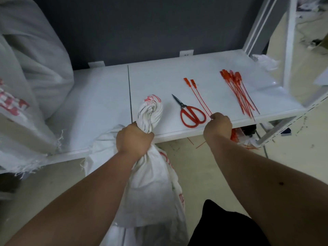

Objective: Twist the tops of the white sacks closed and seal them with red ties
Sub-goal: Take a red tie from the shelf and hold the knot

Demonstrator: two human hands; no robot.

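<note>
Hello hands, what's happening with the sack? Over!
Left hand grips twisted sack neck. Right hand pinches a red tie end on the shelf. Scissors lie between, not blocking.

Packing workroom: white bench, stuffed sacks, seal ties

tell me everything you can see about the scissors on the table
The scissors have red loop handles, plastic by the look of them, and short dark metal blades that are closed. They lie flat on the white table, blades pointing away from the person and to the left, handles near the front edge. They sit between the twisted sack top and the right hand. Nothing touches them.
</note>
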